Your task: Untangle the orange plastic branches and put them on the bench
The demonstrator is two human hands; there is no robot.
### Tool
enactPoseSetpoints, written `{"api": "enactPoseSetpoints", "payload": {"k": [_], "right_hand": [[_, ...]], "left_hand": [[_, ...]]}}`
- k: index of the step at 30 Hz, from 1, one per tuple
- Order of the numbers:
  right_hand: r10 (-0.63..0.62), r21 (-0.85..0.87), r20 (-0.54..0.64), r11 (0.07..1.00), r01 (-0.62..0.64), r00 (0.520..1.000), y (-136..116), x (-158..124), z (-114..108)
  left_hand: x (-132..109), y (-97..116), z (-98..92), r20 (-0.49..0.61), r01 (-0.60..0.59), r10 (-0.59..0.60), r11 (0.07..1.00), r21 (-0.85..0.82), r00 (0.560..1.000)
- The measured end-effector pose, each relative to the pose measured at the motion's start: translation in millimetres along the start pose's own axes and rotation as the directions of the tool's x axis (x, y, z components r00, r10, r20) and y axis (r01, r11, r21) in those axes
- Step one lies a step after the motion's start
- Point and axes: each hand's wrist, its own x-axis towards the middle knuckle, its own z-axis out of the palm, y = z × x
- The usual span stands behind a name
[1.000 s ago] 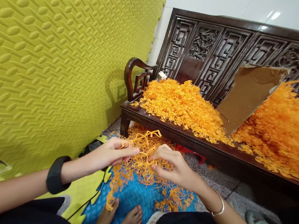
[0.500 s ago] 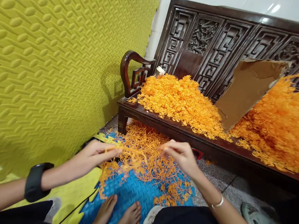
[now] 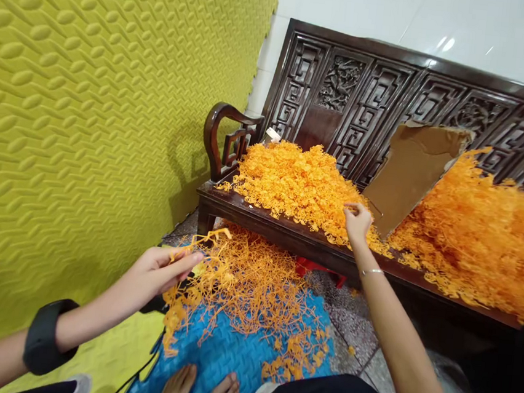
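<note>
My left hand (image 3: 169, 271) is closed around a thin, branching orange plastic sprue (image 3: 214, 236), whose small attached parts dangle below the fingers. Out over the front edge of the wooden bench, my right hand (image 3: 358, 221) has its fingertips pinched together; whether a small piece is between them is too small to tell. It is at the right side of a heap of small orange plastic pieces (image 3: 296, 178) lying on the seat. Below, stripped orange sprues (image 3: 254, 276) are strewn in a tangle over the floor and the blue foam mat (image 3: 215, 340).
A torn cardboard sheet (image 3: 408, 167) leans against the carved bench back, dividing the heap from a larger orange pile (image 3: 490, 237) on the right. Yellow foam matting (image 3: 89, 112) covers the left wall. Something red (image 3: 317, 267) is under the bench. My bare feet are on the mat.
My right hand has moved away from the left hand, up and forward to the heap on the bench. The left hand still holds the sprue, slightly further left. The view has shifted a little.
</note>
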Motion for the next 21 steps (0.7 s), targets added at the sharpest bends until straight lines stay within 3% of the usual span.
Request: {"api": "enactPoseSetpoints", "payload": {"k": [3, 6, 10, 12, 13, 14, 15, 16, 17, 18, 19, 20, 21], "right_hand": [[0.051, -0.065, 0.009, 0.997, -0.050, 0.999, 8, 37, 4], [0.087, -0.114, 0.035, 0.990, -0.082, 0.996, 11, 49, 5], [0.047, -0.098, 0.063, 0.994, -0.041, 0.997, -6, 30, 6], [-0.041, 0.013, 0.184, 0.999, 0.039, 0.982, -30, 5, 3], [-0.114, 0.104, 0.293, 0.991, 0.087, 0.949, -45, -12, -1], [-0.178, 0.180, 0.388, 0.977, 0.115, 0.904, -61, -32, -5], [-0.254, 0.257, 0.498, 0.956, 0.138, 0.830, -77, -54, -11], [-0.391, 0.413, 0.655, 0.902, 0.127, 0.647, -93, -78, -17], [-0.508, 0.540, 0.726, 0.838, 0.073, 0.464, -107, -102, -24], [-0.586, 0.613, 0.739, 0.790, 0.030, 0.331, -120, -125, -30], [-0.637, 0.654, 0.729, 0.756, 0.021, 0.250, -129, -147, -35], [-0.663, 0.677, 0.716, 0.736, 0.014, 0.219, -136, -165, -39], [-0.668, 0.684, 0.710, 0.729, 0.005, 0.222, -141, -181, -41]], "left_hand": [[2, 6, 4.4, -0.022, 0.007, -0.007, 0.999, -0.041, 1.000], [1, 12, 9.5, -0.014, -0.002, 0.002, 1.000, -0.027, 1.000], [-3, 17, 13.7, -0.016, -0.010, 0.009, 0.999, -0.043, 1.000], [-5, 20, 14.4, -0.018, -0.008, 0.007, 0.999, -0.054, 1.000], [-5, 21, 14.7, -0.019, -0.007, 0.006, 0.998, -0.057, 1.000], [-5, 22, 15.1, -0.019, -0.008, 0.007, 0.998, -0.061, 1.000], [-6, 23, 15.7, -0.017, -0.012, 0.011, 0.998, -0.066, 1.000], [-6, 23, 16.5, -0.011, -0.018, 0.017, 0.997, -0.071, 1.000], [-6, 23, 17.5, -0.003, -0.025, 0.025, 0.997, -0.075, 1.000], [-5, 22, 18.6, 0.007, -0.034, 0.034, 0.996, -0.078, 0.999], [-5, 21, 19.8, 0.019, -0.042, 0.043, 0.996, -0.076, 0.999], [-5, 19, 20.8, 0.034, -0.049, 0.051, 0.996, -0.070, 0.998], [-6, 17, 21.5, 0.052, -0.054, 0.058, 0.997, -0.063, 0.997]]}}
